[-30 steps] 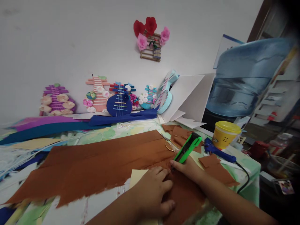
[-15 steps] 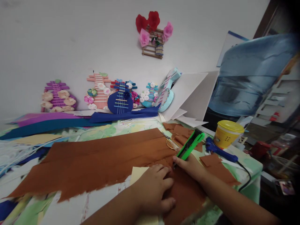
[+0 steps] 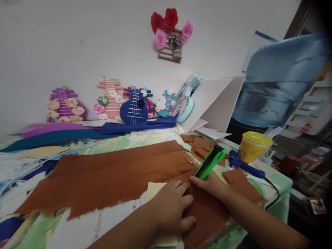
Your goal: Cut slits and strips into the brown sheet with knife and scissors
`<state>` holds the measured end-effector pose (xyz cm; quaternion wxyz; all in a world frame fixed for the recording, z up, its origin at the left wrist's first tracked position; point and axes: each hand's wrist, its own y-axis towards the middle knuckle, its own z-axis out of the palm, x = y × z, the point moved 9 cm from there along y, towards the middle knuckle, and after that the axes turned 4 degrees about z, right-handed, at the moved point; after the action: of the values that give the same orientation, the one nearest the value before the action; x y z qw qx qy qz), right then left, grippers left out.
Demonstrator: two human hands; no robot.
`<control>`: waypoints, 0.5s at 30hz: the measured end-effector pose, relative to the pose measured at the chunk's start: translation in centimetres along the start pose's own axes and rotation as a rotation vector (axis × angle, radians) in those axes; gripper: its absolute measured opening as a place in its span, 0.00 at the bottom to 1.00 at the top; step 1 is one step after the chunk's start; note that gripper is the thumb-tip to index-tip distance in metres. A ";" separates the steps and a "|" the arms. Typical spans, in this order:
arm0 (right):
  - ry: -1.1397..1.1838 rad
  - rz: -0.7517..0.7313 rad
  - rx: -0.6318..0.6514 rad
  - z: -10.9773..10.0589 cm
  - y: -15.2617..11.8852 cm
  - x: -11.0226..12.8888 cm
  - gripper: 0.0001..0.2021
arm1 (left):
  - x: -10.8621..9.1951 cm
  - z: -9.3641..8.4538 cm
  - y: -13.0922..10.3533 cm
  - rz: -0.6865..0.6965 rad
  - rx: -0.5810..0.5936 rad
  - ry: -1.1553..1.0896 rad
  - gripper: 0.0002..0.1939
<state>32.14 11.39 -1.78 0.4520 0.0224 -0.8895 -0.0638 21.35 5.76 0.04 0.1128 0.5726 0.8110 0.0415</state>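
Note:
A large brown sheet point(image 3: 103, 176), paper or cloth, spreads across the table with ragged edges. My right hand point(image 3: 209, 185) is wrapped round a green and black utility knife point(image 3: 210, 162), held tilted with its lower end down at the brown sheet; the blade tip is hidden. Flat on the sheet just left of the knife lies my left hand point(image 3: 172, 205), fingers spread and pressing down. Under my left forearm a pale yellow piece point(image 3: 154, 190) sticks out. A pair of scissors point(image 3: 190, 155) rests on the sheet beyond the knife.
Brown scraps point(image 3: 201, 147), a blue glue gun point(image 3: 246, 167) with a black cord and a yellow tub point(image 3: 255, 147) are at the right. Lute-shaped crafts point(image 3: 133, 107) lean on the wall beside white boards point(image 3: 215, 103). White cords point(image 3: 15, 169) lie left.
The view has shifted slightly. My right hand and the knife have come a little nearer to me along the brown sheet, while my left hand stays pressed in place.

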 end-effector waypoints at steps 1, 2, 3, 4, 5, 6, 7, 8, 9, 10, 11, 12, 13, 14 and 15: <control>-0.016 -0.015 -0.001 0.1 0.0 0.2 0.13 | 0.0 0.0 0.0 -0.002 -0.002 0.001 0.17; -0.026 -0.027 -0.002 0.1 -0.1 0.3 0.13 | 0.1 0.0 0.0 -0.005 -0.006 0.003 0.17; -0.027 -0.030 0.002 0.2 0.0 0.3 0.13 | 0.1 0.0 0.0 -0.007 -0.009 0.005 0.17; -0.020 -0.023 0.011 0.2 0.0 0.2 0.13 | 0.1 0.0 0.0 -0.007 -0.009 0.003 0.17; -0.006 -0.007 0.023 0.3 0.0 0.0 0.13 | 0.1 0.0 0.0 -0.008 -0.008 0.000 0.17; 0.011 0.008 0.034 0.3 0.1 -0.3 0.13 | 0.1 0.0 0.0 -0.009 -0.009 -0.002 0.18; 0.029 0.020 0.038 0.3 0.2 -0.5 0.13 | 0.1 0.0 0.0 -0.006 -0.008 -0.006 0.18; 0.047 0.025 0.036 0.2 0.2 -0.7 0.13 | 0.1 0.0 0.0 -0.004 -0.008 -0.010 0.19; 0.061 0.024 0.025 0.0 0.3 -0.8 0.13 | 0.1 0.0 0.0 -0.003 -0.009 -0.013 0.19; 0.072 0.017 0.011 -0.2 0.3 -0.8 0.12 | 0.1 0.0 0.0 -0.002 -0.008 -0.014 0.19; 0.078 0.009 0.000 -0.4 0.3 -0.8 0.12 | 0.1 0.1 0.0 -0.004 -0.003 -0.015 0.19; 0.080 0.000 -0.005 -0.5 0.2 -0.7 0.12 | 0.1 0.1 0.0 -0.005 0.003 -0.014 0.19; 0.081 -0.008 -0.006 -0.5 0.2 -0.6 0.12 | 0.1 0.2 0.0 -0.006 0.007 -0.012 0.19; 0.082 -0.013 -0.005 -0.5 0.2 -0.5 0.12 | 0.1 0.2 0.0 -0.008 0.008 -0.007 0.19; 0.081 -0.015 -0.001 -0.4 0.2 -0.4 0.12 | 0.1 0.2 0.1 -0.007 0.010 -0.004 0.19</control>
<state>32.75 11.57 -1.83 0.4871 0.0315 -0.8702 -0.0669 21.42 5.87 -0.20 0.1117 0.5704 0.8129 0.0362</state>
